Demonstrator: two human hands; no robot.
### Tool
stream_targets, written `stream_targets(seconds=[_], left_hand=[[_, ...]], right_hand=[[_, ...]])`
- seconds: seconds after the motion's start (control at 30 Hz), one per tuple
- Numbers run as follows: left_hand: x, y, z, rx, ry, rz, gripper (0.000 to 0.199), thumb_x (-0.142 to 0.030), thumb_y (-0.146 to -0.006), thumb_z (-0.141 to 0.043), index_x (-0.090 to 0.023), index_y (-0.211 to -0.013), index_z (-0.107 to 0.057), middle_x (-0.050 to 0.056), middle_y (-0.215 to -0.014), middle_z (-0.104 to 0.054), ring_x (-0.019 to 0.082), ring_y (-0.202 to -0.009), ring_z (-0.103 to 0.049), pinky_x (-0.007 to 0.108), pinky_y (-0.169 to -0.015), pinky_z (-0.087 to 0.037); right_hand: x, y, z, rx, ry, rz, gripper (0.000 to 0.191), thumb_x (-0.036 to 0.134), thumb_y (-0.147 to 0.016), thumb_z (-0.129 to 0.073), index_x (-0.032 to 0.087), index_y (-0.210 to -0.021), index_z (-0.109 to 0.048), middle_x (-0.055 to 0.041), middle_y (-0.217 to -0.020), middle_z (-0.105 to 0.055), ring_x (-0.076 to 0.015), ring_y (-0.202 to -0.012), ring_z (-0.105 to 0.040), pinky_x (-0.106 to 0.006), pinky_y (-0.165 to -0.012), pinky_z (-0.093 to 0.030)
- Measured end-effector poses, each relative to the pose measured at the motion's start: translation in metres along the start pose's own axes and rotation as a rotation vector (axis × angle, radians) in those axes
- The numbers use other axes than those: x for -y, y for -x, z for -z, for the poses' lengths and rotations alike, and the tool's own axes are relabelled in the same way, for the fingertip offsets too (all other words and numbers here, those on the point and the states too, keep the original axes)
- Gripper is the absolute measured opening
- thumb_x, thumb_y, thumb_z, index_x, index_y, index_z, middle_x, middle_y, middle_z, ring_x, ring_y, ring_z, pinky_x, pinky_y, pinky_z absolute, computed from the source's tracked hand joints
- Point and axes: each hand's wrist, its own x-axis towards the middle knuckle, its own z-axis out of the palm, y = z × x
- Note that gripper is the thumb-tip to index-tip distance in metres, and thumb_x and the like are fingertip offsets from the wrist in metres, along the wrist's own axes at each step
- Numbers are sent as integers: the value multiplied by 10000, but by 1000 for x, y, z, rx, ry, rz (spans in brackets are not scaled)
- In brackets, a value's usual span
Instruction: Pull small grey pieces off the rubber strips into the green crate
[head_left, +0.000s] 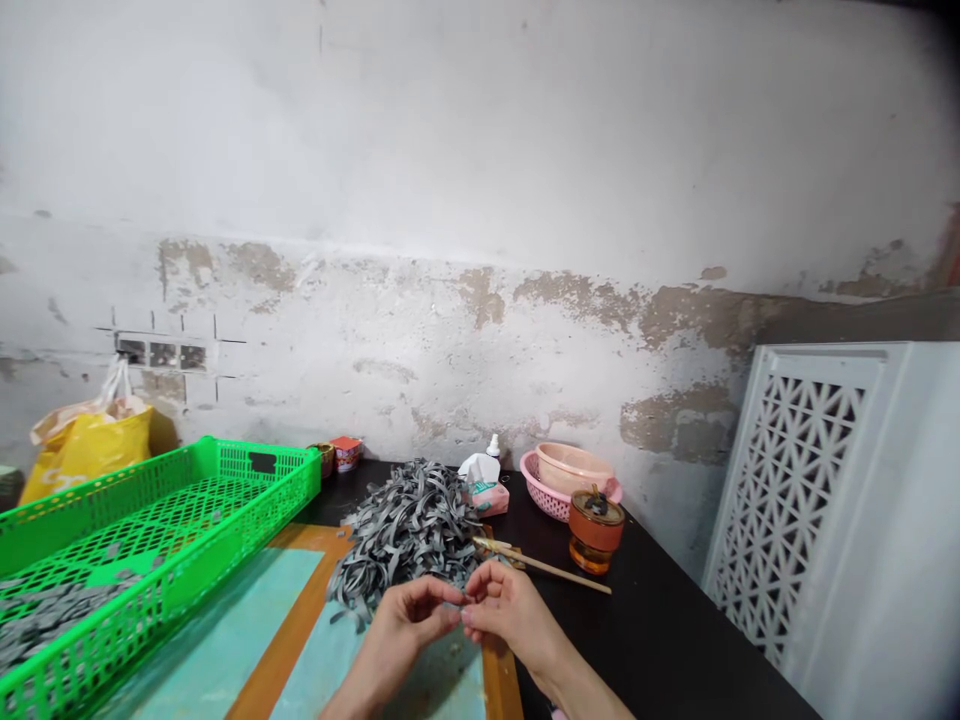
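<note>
My left hand [403, 625] and my right hand [510, 612] meet above the front of the table, thumbs and fingers pinched with the fingertips almost touching. Something small may be between the fingertips, but it is too hidden to name. Just beyond the hands rises a heap of curled grey strips [412, 520]. A thin wooden stick [566, 573] lies at the heap's right side. Under the hands is a pale turquoise sheet [319, 655] edged with brown tape [279, 640].
A green plastic crate [187, 580] with small flat grey pieces [56, 625] stands on the left. Behind are a yellow bag [97, 450], a tissue pack [489, 498], pink baskets [544, 492] and an amber jar [596, 535]. A white lattice panel [802, 500] stands right of the black table [660, 640].
</note>
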Motion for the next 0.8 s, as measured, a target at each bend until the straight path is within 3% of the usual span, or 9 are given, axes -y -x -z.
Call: stream_targets(seconds=[0.3, 0.5, 0.7, 0.8], left_hand=[[8, -1, 1, -25, -88, -66, 278, -379, -644, -790, -121, -698, -702, 67, -654, -721, 182, -631, -629, 273, -634, -445], [9, -2, 4, -39, -113, -71, 332, -396, -588, -822, -131, -774, -751, 70, -752, -712, 209, -700, -628, 298, -674, -459], [2, 1, 3, -23, -235, -201, 196, -361, -686, -765, -173, -741, -779, 84, -807, -696, 235, -808, -623, 323, -760, -451], [0, 1, 2, -34, -200, -218, 190, -374, -666, -777, -196, -732, -782, 74, -827, -665, 238, -835, -616, 331, -781, -452]], right_hand=[[-5, -1, 0, 3, 16, -5, 369, 236, -537, -812, 157, -789, -553, 44, -618, -626, -109, -506, -595, -233, -520, -449], [0, 0, 2, -7, 11, -11, 362, 216, -566, -779, 169, -823, -529, 63, -584, -607, -95, -482, -560, -217, -501, -417], [8, 4, 1, 27, -65, -19, 358, 200, -573, -777, 168, -839, -540, 44, -634, -627, -100, -516, -572, -223, -531, -415], [10, 7, -3, 36, -109, -2, 358, 183, -587, -772, 168, -847, -526, 40, -649, -635, -92, -517, -570, -215, -530, -404]])
